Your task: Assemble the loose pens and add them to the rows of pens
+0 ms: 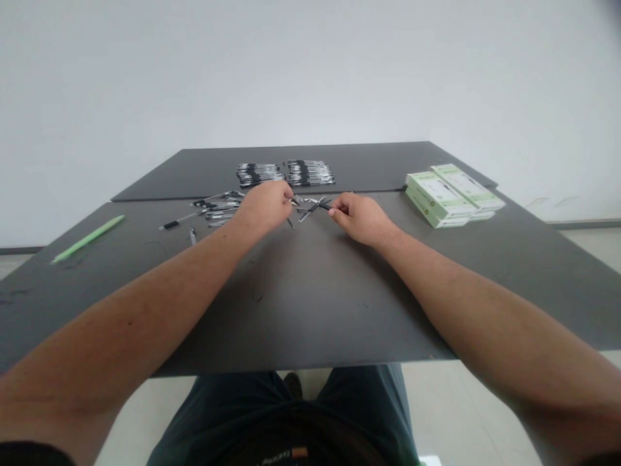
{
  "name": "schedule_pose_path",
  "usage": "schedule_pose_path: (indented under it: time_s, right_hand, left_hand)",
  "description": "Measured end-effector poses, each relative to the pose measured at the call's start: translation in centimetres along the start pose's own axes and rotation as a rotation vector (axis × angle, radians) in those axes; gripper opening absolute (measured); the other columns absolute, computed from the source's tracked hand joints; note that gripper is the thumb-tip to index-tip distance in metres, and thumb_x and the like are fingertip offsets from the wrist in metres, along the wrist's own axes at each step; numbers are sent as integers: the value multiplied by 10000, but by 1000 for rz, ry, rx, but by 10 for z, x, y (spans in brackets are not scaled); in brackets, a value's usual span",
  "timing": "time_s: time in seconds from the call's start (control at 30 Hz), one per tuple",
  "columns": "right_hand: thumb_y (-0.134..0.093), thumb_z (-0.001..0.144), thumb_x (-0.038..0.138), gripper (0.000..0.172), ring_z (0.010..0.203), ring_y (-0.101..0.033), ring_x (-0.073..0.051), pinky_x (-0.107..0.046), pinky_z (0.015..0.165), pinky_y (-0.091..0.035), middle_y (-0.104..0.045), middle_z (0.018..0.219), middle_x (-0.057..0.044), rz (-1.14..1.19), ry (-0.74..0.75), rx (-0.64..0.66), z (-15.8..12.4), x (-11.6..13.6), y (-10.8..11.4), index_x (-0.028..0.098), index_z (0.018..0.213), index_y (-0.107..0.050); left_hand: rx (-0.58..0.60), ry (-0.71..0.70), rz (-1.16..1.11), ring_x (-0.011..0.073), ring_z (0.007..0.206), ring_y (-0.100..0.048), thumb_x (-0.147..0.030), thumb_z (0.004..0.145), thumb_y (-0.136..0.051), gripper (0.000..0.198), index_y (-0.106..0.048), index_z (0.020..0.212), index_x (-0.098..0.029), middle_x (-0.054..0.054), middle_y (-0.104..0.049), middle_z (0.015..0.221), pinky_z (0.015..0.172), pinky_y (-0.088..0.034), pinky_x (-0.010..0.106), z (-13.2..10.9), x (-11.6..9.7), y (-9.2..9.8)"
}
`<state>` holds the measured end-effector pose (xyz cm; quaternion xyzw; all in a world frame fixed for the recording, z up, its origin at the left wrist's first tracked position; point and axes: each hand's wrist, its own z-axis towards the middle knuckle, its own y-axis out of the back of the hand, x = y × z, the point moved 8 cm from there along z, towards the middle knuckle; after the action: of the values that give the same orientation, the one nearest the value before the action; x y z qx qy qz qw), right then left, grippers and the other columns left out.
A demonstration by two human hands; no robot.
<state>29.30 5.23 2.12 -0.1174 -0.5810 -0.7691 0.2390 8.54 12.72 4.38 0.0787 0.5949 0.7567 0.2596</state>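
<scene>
Over the middle of the dark table, my right hand (359,215) is closed in a pinch on a slim pen (321,204) with a black grip, pointing left. My left hand (269,200) is curled, fingertips together, beside several small pen parts (306,202). A short dark piece (290,223) shows just under its fingers; whether it is held I cannot make out. Left of that hand lies a loose heap of clear pens (223,206) with black grips, partly hidden behind the wrist. One pen (177,222) lies apart from the heap.
Two neat rows of pens, a left row (258,173) and a right row (310,172), lie farther back. White and green boxes (444,194) are stacked at the right. A light green stick-like object (88,239) lies at the left. The dark table (310,310) has a seam across it.
</scene>
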Motion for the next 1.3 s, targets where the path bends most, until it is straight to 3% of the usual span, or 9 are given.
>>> schedule_pose_path:
  time_s: [0.1,0.23,0.47,0.6,0.83,1.3]
  right_hand:
    - [-673,1043,353,179,858,-692,-240,-336,801,-449,-823,960,-87,-1,10,1,-1,1,-1,208,1044,-777]
    - [-680,1025,354,164,841,-691,-237,-336,788,-452,-819,944,-76,3,22,13,-4,5,-2,218,1016,-771]
    - [-682,984,360,153,775,-671,-227,-336,749,-457,-802,882,-51,1,64,60,-10,14,-4,232,973,-764]
    - [-662,973,350,161,767,-677,-228,-340,741,-463,-794,867,-48,14,100,70,-14,18,-3,230,982,-768]
    - [-648,953,312,152,779,-689,-232,-352,757,-480,-799,894,-53,-7,148,87,-19,27,0,231,977,-774]
    - [-680,957,269,121,772,-683,-226,-338,726,-459,-784,879,-52,-24,293,67,-23,35,-4,230,981,-792]
  left_hand:
    - [-9,-21,-146,313,1002,-809,-207,922,-675,307,-852,1172,-195,114,-865,1038,987,-620,431,-26,2,8]
    - [28,-35,-375,252,925,-799,-296,935,-683,282,-838,1151,-203,80,-870,1037,897,-642,373,-56,6,5]
    - [-8,7,-637,228,952,-816,-263,896,-733,261,-816,1132,-190,88,-881,1080,932,-658,360,-64,25,-7]
    - [-32,-25,-668,218,925,-814,-235,922,-742,240,-826,1142,-191,75,-878,1052,926,-649,353,-63,25,-5]
    - [-92,-123,-639,210,978,-812,-163,949,-713,213,-845,1113,-193,54,-871,1095,987,-631,342,-70,7,4]
    - [-91,-200,-571,209,995,-783,-181,956,-692,237,-847,1134,-192,55,-840,1104,993,-619,350,-75,-3,1]
